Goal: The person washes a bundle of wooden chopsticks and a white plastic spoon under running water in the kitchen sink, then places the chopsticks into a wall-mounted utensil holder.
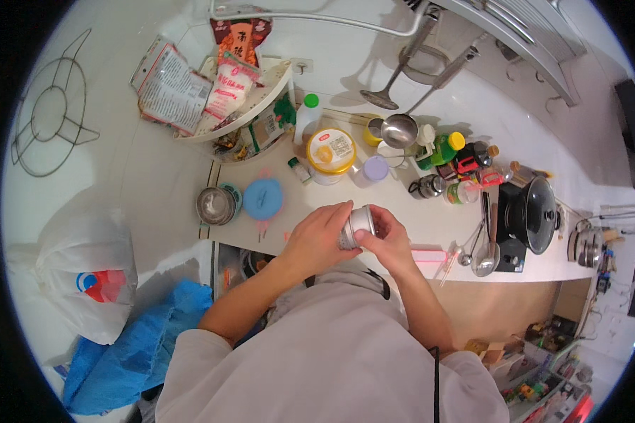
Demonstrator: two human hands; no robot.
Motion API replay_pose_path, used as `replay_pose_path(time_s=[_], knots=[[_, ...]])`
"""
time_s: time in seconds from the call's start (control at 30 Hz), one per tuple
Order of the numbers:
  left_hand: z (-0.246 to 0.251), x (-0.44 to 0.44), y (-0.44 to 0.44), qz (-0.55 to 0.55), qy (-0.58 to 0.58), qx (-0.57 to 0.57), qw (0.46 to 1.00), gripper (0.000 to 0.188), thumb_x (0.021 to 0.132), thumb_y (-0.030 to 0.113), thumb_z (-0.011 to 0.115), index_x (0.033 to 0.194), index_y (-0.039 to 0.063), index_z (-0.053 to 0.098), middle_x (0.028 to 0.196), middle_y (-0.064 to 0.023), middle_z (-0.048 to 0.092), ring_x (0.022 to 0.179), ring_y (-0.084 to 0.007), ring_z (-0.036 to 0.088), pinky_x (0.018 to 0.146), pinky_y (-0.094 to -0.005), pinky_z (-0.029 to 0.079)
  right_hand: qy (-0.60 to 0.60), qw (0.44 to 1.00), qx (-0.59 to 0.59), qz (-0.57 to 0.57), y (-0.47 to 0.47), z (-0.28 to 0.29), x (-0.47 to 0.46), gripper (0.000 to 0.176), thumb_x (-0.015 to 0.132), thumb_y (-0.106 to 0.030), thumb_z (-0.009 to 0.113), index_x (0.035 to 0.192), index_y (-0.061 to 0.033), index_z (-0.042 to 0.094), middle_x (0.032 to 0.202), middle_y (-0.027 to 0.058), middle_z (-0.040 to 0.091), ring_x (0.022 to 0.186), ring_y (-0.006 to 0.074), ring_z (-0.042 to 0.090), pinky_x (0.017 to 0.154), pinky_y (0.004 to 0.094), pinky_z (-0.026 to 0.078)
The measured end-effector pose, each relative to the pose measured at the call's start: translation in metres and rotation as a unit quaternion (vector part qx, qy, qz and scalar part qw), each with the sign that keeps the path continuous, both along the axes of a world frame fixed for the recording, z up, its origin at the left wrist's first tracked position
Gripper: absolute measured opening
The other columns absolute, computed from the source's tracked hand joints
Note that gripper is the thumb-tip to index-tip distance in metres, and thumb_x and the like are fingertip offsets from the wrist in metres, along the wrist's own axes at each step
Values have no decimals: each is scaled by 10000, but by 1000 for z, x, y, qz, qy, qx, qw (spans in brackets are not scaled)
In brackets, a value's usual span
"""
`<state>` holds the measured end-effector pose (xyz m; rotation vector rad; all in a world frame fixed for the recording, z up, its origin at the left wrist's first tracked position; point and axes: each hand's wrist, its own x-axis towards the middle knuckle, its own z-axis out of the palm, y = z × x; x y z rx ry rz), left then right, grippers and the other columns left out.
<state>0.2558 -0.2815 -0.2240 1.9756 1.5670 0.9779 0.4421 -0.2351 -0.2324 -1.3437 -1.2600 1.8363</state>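
Observation:
Just above the counter's front edge, both hands hold a small silvery metal container (359,219) in front of my body. My left hand (317,232) wraps around its left side, with the fingers over the top. From the right, my right hand (389,239) grips the rim end, its thumb pressed against the side. The container is tilted, and the hands cover part of it; its inside is hidden. Beyond the hands, a white-and-gold lidded tub (331,158) and a jar with a lilac lid (374,170) stand on the white counter (307,206).
Stacked metal bowls (215,205) and a blue round lid (263,199) sit at left. Ladles (399,130) hang from a rail. Bottles (444,149) line the wall, and a lidded black pot (534,215) stands at right. A corner shelf (280,84) holds food packets.

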Motion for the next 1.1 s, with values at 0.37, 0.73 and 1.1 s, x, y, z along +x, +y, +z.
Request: replay_pose_path(time_s=[0.37,0.73,1.1], knots=[[35,-13,-20,-21,12,-5,1000,761,609,220,889,1272,30,567,1203,-140,652,1060,-341,650,892,-423,553,26,998,58,-27,-29,23,5,765,727,-128,873,1372,55,504,1189,128,653,1090,192,637,956,340,518],[37,-35,-32,-20,-79,56,995,740,582,206,923,1215,35,580,1168,-169,632,1064,-340,637,914,-417,534,94,994,27,44,-17,32,-4,783,729,-105,881,1400,22,499,1239,117,633,1145,183,613,1019,345,484],[-12,-16,-33,-83,-288,-168,939,801,687,266,929,1316,72,474,1212,-61,529,1109,-194,559,937,-355,469,94,993,-24,73,-21,-3,24,682,797,-19,792,1383,-37,442,1245,80,567,1185,167,540,1042,350,441]])
